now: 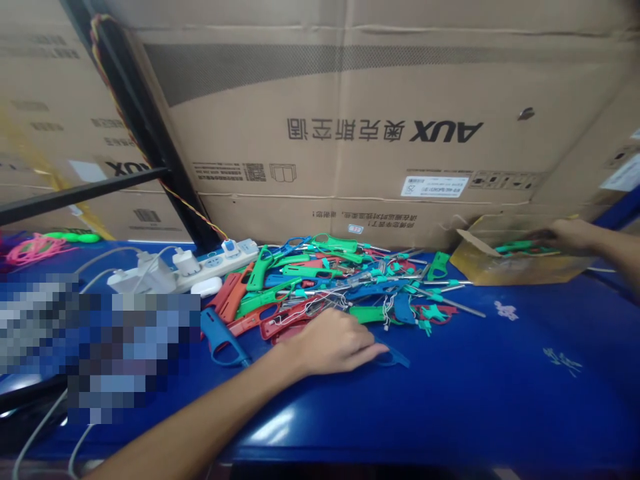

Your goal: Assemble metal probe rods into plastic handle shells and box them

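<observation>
A pile of red, green and blue plastic lighter-like casings (300, 271) with metal rods and teal pieces lies on the blue table (450, 400). My left hand (337, 341) is closed at the front of the pile, its fingers curled round a blue plastic piece (397, 358) that sticks out past the thumb. On the right, my right hand (567, 237) reaches over the open cardboard box (520, 267), where green pieces (520, 247) show; its fingertips are blurred and partly hidden. A separate blue casing (217, 337) rests left of my left forearm.
Behind the pile stands a large cardboard carton (350, 80). A white power strip (240, 257) with plugs and cables lies at the left, beside a black metal frame (135, 100). Pink cord (37, 250) is at the far left.
</observation>
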A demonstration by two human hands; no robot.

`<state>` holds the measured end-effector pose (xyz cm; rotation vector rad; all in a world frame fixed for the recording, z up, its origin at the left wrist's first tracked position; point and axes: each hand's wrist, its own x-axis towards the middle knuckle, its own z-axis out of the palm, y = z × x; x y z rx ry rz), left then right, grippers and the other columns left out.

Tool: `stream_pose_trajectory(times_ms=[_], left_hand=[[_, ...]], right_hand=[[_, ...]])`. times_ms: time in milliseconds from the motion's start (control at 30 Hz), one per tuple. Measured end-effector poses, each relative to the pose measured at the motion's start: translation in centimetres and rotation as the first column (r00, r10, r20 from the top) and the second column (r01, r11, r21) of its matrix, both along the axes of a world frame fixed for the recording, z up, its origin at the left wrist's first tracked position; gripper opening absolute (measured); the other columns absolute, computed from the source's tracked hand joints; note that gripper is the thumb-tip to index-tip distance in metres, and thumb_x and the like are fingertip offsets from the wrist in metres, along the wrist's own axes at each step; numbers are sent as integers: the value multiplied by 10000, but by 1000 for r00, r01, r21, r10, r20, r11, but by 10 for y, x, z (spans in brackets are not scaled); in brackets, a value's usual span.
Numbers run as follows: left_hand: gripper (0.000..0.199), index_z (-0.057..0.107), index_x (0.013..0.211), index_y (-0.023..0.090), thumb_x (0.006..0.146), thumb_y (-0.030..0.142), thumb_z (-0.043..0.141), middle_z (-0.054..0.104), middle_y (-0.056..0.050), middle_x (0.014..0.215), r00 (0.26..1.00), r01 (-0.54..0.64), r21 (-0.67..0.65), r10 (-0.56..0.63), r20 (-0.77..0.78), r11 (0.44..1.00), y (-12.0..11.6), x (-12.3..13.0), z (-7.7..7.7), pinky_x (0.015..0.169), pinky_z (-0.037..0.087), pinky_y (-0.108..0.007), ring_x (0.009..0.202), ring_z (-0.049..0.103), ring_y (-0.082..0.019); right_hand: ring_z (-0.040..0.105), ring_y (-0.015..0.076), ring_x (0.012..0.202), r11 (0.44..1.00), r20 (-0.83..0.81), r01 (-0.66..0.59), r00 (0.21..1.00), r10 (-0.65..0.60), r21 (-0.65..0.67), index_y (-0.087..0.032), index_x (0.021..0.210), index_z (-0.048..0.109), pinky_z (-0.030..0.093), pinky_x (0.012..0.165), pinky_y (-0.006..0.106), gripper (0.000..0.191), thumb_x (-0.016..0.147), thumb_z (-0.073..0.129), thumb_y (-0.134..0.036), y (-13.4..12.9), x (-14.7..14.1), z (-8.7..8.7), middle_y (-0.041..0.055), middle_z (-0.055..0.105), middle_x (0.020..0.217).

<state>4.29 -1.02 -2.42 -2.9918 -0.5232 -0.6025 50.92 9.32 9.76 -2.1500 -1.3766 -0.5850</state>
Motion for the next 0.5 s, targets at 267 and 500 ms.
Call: stream_pose_trajectory(times_ms=[267, 500], left_hand=[[473, 628, 682, 169, 1040, 389, 411, 662, -8, 636, 1000, -1, 24, 0, 30, 1000, 2, 0, -1, 508, 331, -292, 567, 590, -119], [497, 627, 673, 177, 1044, 415, 398, 662, -6, 628, 999, -51, 7, 51, 13, 999, 5, -4, 0, 528, 339, -294, 569, 590, -126]], right_hand=[[638, 274, 901, 966, 274, -258, 929, 249, -5, -72, 1128, 693, 337, 663, 347, 307, 874, 530, -128, -41, -86, -30, 246, 709, 1092], [678, 183, 797, 645, 252, -742, 599, 761, -185, -225, 985, 724, 403, 595, 249, 324, 1007, 434, -370, -57, -202, -103, 49, 745, 943]])
